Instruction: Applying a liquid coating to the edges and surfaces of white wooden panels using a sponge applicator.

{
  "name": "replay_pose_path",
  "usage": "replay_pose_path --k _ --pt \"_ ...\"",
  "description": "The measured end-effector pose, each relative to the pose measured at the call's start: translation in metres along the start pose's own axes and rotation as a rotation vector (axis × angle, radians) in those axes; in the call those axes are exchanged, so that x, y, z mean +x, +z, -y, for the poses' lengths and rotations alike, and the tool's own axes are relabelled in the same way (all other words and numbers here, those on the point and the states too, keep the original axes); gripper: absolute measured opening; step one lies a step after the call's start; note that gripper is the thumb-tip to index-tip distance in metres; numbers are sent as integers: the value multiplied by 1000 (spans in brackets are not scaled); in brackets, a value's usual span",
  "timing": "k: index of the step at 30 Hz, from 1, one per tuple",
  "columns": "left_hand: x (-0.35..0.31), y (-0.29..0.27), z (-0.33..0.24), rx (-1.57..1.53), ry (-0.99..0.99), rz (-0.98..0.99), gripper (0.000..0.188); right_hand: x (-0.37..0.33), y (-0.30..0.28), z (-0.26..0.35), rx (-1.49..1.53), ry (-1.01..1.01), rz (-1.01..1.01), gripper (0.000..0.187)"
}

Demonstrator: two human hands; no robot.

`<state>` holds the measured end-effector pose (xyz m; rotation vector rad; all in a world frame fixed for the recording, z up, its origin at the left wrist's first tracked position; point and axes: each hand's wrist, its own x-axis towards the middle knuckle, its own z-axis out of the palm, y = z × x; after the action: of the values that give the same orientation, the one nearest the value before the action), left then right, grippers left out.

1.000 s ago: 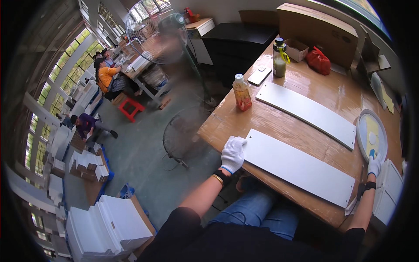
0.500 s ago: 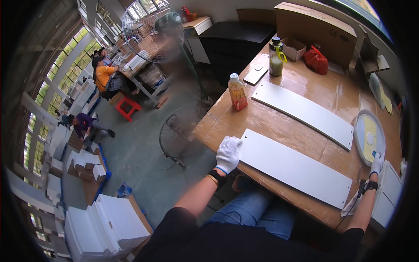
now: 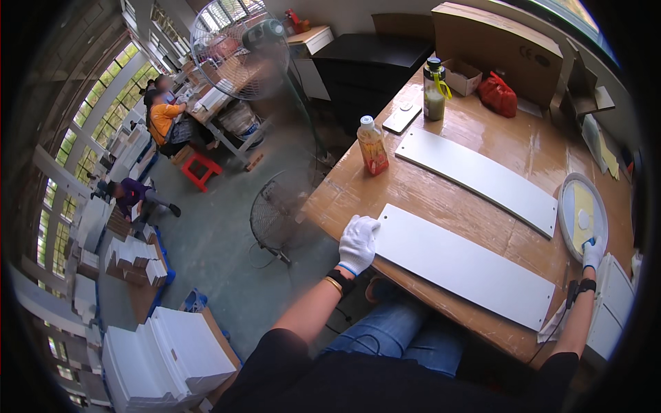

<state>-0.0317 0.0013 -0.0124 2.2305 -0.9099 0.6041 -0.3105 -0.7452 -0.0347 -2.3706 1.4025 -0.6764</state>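
Observation:
My left hand (image 3: 357, 244), in a white knit glove, is curled against the left end of a long white panel (image 3: 468, 268) lying flat near the table's front edge. This panel has small holes near its ends. At the far right, my gloved right hand (image 3: 593, 253) is closed at the near rim of a round pale tray (image 3: 565, 224). A small blue thing (image 3: 589, 242) shows at its fingertips, too small to name. Inside the tray lies a yellow pad (image 3: 583, 199) with a white round spot. Another white panel (image 3: 478, 180) lies behind the first.
A drink bottle (image 3: 374, 146), a green-strapped bottle (image 3: 434, 93), a phone (image 3: 402, 118) and a red bag (image 3: 497, 95) stand or lie on the cardboard-covered table (image 3: 330, 206). Standing fans (image 3: 275, 210) are left of it. White panels (image 3: 169, 358) are stacked lower left; people sit farther off.
My right hand has shifted slightly left at the tray's near rim, with the small blue thing still at its fingertips. My left hand stays at the panel's end.

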Motion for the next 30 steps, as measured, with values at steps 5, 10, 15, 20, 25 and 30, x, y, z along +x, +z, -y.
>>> replay_pose_path --k 5,10,15,20,25,30 --pt "1 2 -1 -10 -14 -3 19 -7 -13 -2 -152 -133 -118 38" --pt "2 1 -1 -3 -4 -3 19 -11 -14 2 -142 -130 -83 38" --pt "1 2 -1 -5 -5 -6 19 -11 -14 1 -153 -126 -77 35" --pt "0 2 0 5 5 -8 19 -11 -13 0 -111 -145 -93 32" --pt "1 2 0 4 24 -24 18 -10 -13 -2 -124 -140 -81 32" --pt "1 0 -2 -14 -8 10 19 -12 -12 0 -92 -138 -71 31"
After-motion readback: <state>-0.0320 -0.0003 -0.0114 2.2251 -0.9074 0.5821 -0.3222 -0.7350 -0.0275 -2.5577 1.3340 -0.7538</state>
